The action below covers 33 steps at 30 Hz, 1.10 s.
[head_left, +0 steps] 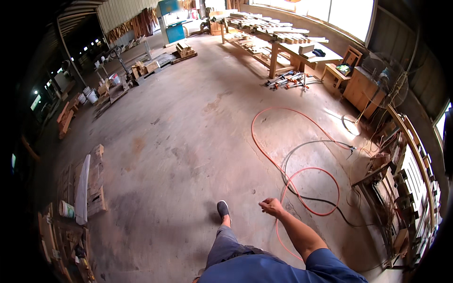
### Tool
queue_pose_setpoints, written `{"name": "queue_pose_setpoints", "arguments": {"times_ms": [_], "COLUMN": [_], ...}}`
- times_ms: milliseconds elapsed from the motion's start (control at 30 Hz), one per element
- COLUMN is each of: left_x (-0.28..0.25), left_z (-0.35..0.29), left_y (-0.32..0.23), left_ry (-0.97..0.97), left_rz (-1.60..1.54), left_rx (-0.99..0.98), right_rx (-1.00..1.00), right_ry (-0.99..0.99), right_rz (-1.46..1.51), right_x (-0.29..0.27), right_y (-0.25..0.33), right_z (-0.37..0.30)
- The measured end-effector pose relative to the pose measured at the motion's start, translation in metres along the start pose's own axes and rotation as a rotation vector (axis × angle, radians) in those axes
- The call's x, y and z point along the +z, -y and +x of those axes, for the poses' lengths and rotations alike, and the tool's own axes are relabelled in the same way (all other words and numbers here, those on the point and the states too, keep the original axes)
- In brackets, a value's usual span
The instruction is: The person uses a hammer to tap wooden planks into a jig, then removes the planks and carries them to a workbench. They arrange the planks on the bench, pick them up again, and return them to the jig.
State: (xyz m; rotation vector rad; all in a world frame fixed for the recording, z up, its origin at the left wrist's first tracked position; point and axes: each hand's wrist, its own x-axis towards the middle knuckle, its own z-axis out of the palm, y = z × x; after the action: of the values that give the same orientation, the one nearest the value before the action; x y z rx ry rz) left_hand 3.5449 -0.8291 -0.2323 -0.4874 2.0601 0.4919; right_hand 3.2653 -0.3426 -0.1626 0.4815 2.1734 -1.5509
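Observation:
My right hand [271,206] hangs in front of my body at the end of a bare forearm, over the concrete floor [188,155]. Its fingers are curled together, and what they hold, if anything, is too small to make out. Just right of the hand, a red air hose [309,213] lies in loose loops. A dark hose [321,200] crosses it on the floor. My left hand is out of view. One foot in a dark slip-on shoe [222,210] is stretched forward.
A long workbench [273,61] with wooden strips stands at the far right, with several clamps [292,81] on the floor beside it. Wooden racks [410,188] line the right. Pallets [96,200] and a white bucket [67,209] lie left. A blue machine [174,32] stands far back.

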Motion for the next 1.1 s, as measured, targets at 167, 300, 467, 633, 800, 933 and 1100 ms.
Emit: {"name": "queue_pose_setpoints", "arguments": {"times_ms": [167, 300, 467, 633, 800, 933, 1100], "left_x": [-0.102, -0.206, -0.391, -0.534, -0.58, -0.563, -0.625], "left_z": [0.085, 0.171, 0.322, 0.384, 0.439, 0.463, 0.488], "left_y": [-0.058, -0.11, -0.155, -0.303, -0.396, -0.45, -0.566], "left_ry": [-0.031, -0.042, -0.316, -0.296, -0.228, -0.264, -0.086], "left_rz": [0.008, 0.149, 0.364, -0.759, -0.803, 0.647, 0.176], "left_rx": [0.013, 0.181, 0.545, 0.141, 0.212, 0.575, 0.212], "right_rx": [0.052, 0.569, 0.644, 0.765, 0.31, 0.355, 0.399], "right_ry": [0.057, 0.149, 0.239, 0.295, 0.325, 0.335, -0.168], "right_rz": [-0.509, -0.508, -0.465, -0.572, -0.736, -0.637, -0.051], "right_x": [-0.003, -0.033, -0.046, -0.066, -0.111, -0.19, -0.275], "right_y": [-0.009, -0.054, -0.036, 0.071, 0.029, 0.107, 0.315], "right_z": [0.071, 0.06, 0.08, 0.144, 0.314, 0.52, 0.709]}}
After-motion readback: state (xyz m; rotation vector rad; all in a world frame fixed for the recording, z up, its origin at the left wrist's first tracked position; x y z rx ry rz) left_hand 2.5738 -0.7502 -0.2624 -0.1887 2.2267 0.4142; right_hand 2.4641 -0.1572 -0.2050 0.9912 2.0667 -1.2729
